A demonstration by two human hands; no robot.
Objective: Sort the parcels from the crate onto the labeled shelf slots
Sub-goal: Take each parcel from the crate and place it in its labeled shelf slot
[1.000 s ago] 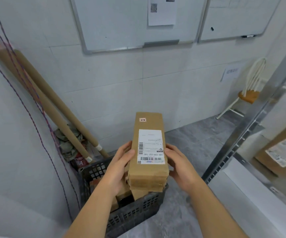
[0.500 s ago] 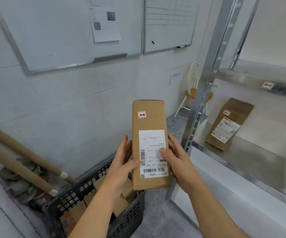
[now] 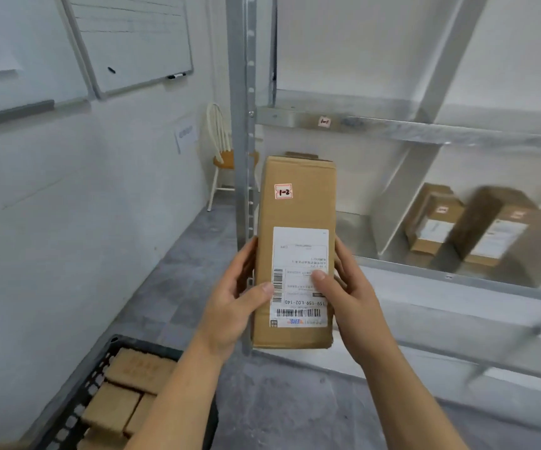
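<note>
A long brown cardboard parcel (image 3: pixel 295 209) with a white shipping label and a small sticker reading 1-2 is held upright in front of me. My left hand (image 3: pixel 230 303) grips its left edge with the thumb on the label. My right hand (image 3: pixel 344 293) grips the right edge, thumb also on the label. Behind it stands the metal shelf (image 3: pixel 425 131), with a small slot label (image 3: pixel 323 121) on its upper beam. The black crate (image 3: pixel 100 368) with several brown parcels sits on the floor at the lower left.
Two brown parcels (image 3: pixel 434 219) (image 3: pixel 493 228) stand on the lower shelf board at the right. A shelf upright (image 3: pixel 241 125) rises just behind the held parcel. A wooden chair (image 3: pixel 222 157) stands by the far wall, whiteboards (image 3: pixel 133 43) hang at the left.
The view has swung right from the crate toward the shelf. Both hands have lifted the parcel out of the crate and carried it up in front of the shelf.
</note>
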